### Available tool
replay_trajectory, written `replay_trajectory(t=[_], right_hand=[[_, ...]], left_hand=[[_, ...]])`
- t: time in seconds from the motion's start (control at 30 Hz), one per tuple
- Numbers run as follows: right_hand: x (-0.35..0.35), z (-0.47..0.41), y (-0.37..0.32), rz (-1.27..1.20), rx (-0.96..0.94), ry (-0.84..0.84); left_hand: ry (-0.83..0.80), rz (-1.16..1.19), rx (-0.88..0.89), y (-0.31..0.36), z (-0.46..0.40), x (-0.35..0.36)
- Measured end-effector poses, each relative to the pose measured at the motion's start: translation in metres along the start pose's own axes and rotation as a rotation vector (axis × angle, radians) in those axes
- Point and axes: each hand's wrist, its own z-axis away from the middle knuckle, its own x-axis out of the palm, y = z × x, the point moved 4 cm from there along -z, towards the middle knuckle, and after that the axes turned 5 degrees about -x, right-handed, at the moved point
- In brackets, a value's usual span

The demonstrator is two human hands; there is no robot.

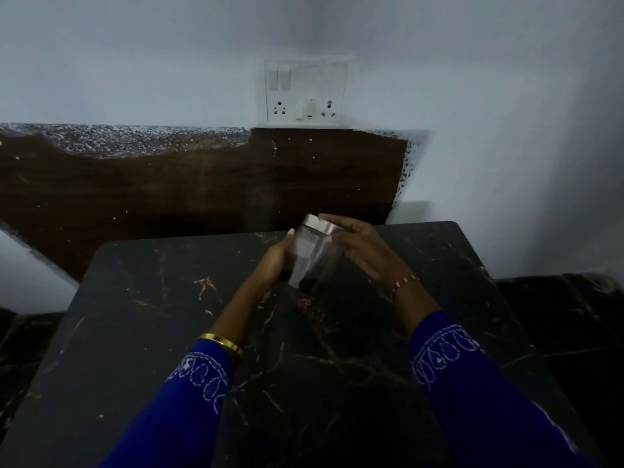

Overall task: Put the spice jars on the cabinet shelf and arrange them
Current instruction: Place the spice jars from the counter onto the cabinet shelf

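A clear glass spice jar [309,255] with a silver metal lid is held tilted above a black marbled table top [169,332], lid pointing away from me. Something dark lies in its lower end. My left hand [275,261] grips the jar's left side. My right hand [358,248] rests against its right side, fingers curled over near the lid. Both sleeves are blue with white stitching. No cabinet shelf and no other jars are in view.
A dark wooden board [202,184] leans against the pale wall behind the table. A white switch and socket panel [305,92] is on the wall above it. The dark marbled floor [567,315] shows to the right of the table.
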Motion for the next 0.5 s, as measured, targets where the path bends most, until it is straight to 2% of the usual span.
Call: replay_trajectory(t=[0.13,0.2,0.33,0.4,0.5], right_hand=[[-0.016,0.023,-0.018,-0.091,-0.049,0.094],[-0.022,0.037,-0.029,-0.093,-0.081,0.188],[-0.033,0.066,-0.051,0.183,-0.156,0.417],[-0.035,0.079,-0.059,0.22,-0.186,0.45],[-0.034,0.095,-0.066,0.164,-0.196,0.411]], left_hand=[[-0.163,0.03,0.037,0.005,0.019,0.026],[-0.176,0.074,0.082,0.008,0.028,0.04],[-0.012,0.105,0.221,0.022,0.05,0.071],[0.118,0.045,0.318,0.033,0.062,0.085],[0.266,-0.047,0.464,0.044,0.075,0.1]])
